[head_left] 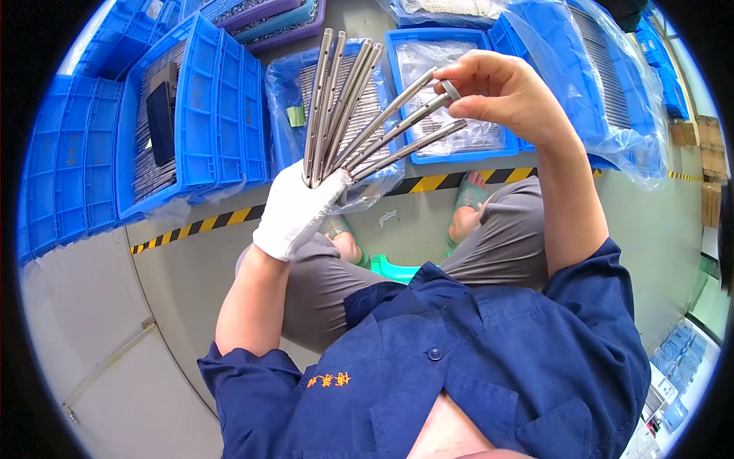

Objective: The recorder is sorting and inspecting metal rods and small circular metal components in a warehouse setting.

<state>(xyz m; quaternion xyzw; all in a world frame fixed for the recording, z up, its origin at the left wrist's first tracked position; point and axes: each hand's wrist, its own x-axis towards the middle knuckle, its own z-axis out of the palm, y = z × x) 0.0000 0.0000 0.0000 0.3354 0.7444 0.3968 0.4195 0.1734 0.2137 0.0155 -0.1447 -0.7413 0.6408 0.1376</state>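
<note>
My left hand (pixel 297 210), in a white glove, is closed round the lower ends of several slim metal rods (pixel 336 115). They fan out upward and to the right, with small holes along their sides. My bare right hand (pixel 511 96) pinches a small grey metal ring (pixel 449 90) between thumb and fingers. The ring sits at the far end of one of the right-hand rods; whether it is around the tip or only against it I cannot tell. Another rod tip lies close to my right fingertips.
Beneath the rods stands a plastic-lined blue crate (pixel 279 99) of similar rods. Another blue crate (pixel 505 145) holds plastic-covered parts. At left, a dark phone (pixel 160 122) lies on rods in a crate. Yellow-black tape (pixel 428 183) crosses the floor near a green stool (pixel 394 269).
</note>
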